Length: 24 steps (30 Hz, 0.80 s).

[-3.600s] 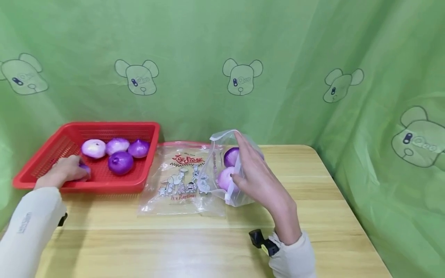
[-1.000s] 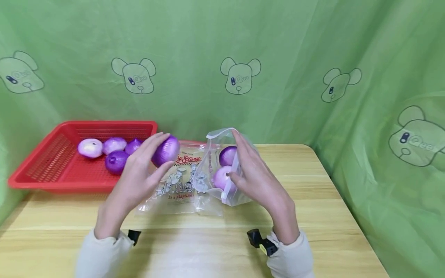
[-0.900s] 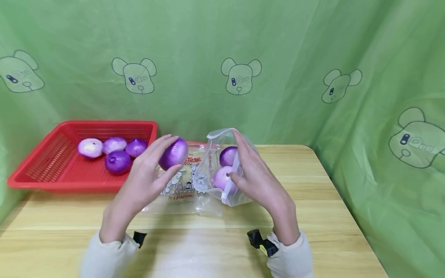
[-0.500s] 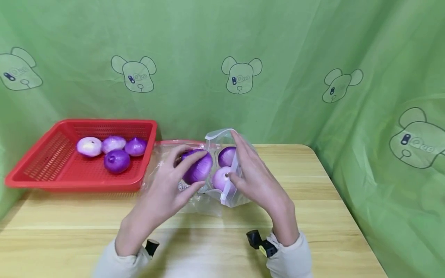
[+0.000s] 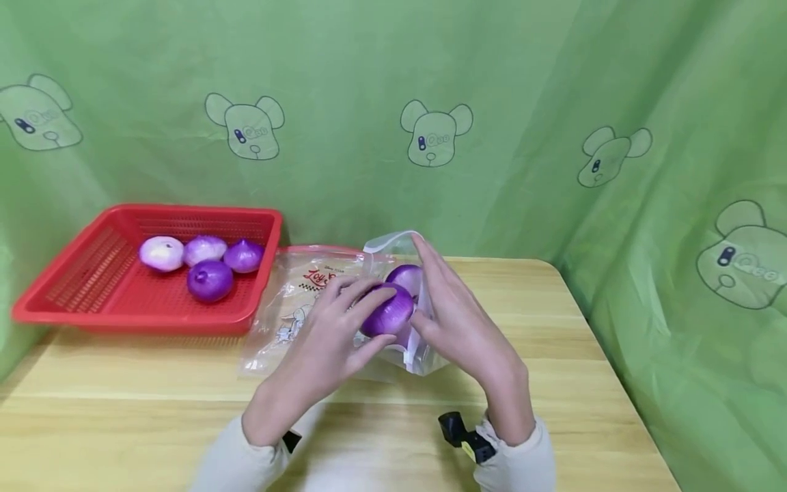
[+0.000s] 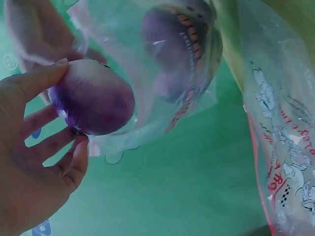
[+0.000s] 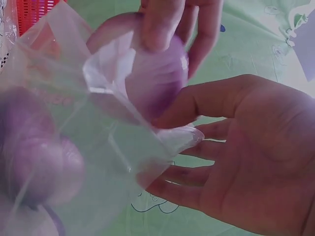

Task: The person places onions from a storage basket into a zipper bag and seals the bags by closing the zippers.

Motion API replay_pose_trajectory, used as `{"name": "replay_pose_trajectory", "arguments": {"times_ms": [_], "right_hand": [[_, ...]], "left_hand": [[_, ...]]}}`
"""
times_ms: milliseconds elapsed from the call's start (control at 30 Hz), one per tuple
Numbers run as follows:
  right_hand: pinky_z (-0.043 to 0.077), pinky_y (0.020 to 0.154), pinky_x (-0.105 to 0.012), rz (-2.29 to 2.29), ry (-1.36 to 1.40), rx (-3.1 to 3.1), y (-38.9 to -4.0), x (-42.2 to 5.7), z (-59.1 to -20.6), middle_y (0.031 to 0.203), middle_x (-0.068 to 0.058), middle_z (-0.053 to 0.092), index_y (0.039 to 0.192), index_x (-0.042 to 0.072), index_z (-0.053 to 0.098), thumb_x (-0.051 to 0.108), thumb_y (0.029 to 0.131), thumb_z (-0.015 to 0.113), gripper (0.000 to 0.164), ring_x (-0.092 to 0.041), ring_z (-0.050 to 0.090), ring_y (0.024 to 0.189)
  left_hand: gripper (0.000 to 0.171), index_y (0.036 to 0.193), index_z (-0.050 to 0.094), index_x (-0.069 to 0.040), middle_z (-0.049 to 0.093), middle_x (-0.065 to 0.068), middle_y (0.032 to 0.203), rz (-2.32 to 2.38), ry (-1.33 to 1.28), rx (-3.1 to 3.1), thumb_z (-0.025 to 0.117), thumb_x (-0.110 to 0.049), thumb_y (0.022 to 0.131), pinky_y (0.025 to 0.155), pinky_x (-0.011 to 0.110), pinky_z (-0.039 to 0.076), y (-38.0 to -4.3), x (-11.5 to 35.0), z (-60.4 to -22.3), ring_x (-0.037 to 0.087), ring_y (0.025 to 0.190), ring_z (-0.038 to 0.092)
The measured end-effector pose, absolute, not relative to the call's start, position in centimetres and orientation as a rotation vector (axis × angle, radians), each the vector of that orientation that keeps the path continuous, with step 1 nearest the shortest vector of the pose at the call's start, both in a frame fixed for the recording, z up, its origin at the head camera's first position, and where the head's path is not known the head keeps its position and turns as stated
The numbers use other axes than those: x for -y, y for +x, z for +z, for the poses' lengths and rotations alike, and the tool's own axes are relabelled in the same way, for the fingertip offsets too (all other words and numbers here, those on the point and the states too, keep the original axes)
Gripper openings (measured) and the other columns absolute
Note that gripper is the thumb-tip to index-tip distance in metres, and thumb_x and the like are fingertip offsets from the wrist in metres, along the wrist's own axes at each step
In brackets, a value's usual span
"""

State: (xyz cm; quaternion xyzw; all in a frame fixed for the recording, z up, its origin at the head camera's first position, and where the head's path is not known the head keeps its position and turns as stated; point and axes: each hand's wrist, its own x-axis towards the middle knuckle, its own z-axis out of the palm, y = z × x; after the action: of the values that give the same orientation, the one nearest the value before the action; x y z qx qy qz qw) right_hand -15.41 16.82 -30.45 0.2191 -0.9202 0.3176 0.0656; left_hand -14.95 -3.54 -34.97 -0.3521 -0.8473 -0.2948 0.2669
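Observation:
My left hand (image 5: pixel 328 335) holds a purple onion (image 5: pixel 392 313) by its fingers and thumb at the mouth of a clear zip bag (image 5: pixel 424 359). In the left wrist view, the onion (image 6: pixel 93 98) sits between thumb and fingertips, beside the bag's opening. My right hand (image 5: pixel 470 335) grips the bag's right edge and keeps the mouth spread. Bag film (image 7: pixel 113 162) lies between thumb and fingers in the right wrist view. Inside the bag are other onions (image 5: pixel 406 275), partly hidden behind the held one in the head view.
A red plastic basket (image 5: pixel 166 321) at the left contains several purple onions (image 5: pixel 210 281). Between basket and zip bag, a printed clear bag (image 5: pixel 264 342) lies flat on the wooden table (image 5: pixel 154 424). A green curtain (image 5: pixel 344 137) hangs behind and to the right.
My left hand has taken an onion out of the red basket and carried it right to the zip bag's mouth. My right hand has stayed at the bag's edge.

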Motion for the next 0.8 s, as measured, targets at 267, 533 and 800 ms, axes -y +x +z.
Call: {"name": "replay_pose_trajectory", "arguments": {"times_ms": [267, 533, 800], "right_hand": [[0.031, 0.114, -0.053, 0.908, 0.613, 2.723, -15.3, -16.6, -30.5, 0.163, -0.004, 0.022, 0.161, 0.025, 0.013, 0.024, 0.103, 0.053, 0.07, -0.03, 0.031, 0.146], [0.039, 0.11, -0.052, 0.879, 0.587, 2.686, -15.4, -16.5, -30.1, 0.16, -0.008, 0.031, 0.159, 0.021, 0.022, 0.009, 0.097, 0.057, 0.073, -0.033, 0.04, 0.14], [0.053, 0.08, -0.038, 0.91, 0.576, 2.68, -15.4, -16.6, -30.2, 0.158, -0.009, 0.034, 0.16, 0.024, 0.018, 0.004, 0.094, 0.056, 0.078, -0.022, 0.057, 0.086]], "left_hand": [[0.058, 0.135, 0.062, -0.013, 0.054, 0.013, 0.14, -0.676, -0.932, 2.321, 0.082, -0.028, 0.083, 0.091, 0.038, 0.054, -15.2, 2.8, -35.8, 0.028, 0.116, 0.051], [0.054, 0.135, 0.061, -0.011, 0.05, 0.017, 0.142, -0.641, -0.913, 2.321, 0.079, -0.023, 0.086, 0.101, 0.044, 0.049, -15.3, 2.1, -36.6, 0.031, 0.124, 0.052], [0.053, 0.131, 0.056, -0.005, 0.05, 0.02, 0.14, -0.679, -0.911, 2.318, 0.079, -0.01, 0.084, 0.099, 0.041, 0.05, -15.6, 1.9, -37.0, 0.033, 0.126, 0.055]]}}
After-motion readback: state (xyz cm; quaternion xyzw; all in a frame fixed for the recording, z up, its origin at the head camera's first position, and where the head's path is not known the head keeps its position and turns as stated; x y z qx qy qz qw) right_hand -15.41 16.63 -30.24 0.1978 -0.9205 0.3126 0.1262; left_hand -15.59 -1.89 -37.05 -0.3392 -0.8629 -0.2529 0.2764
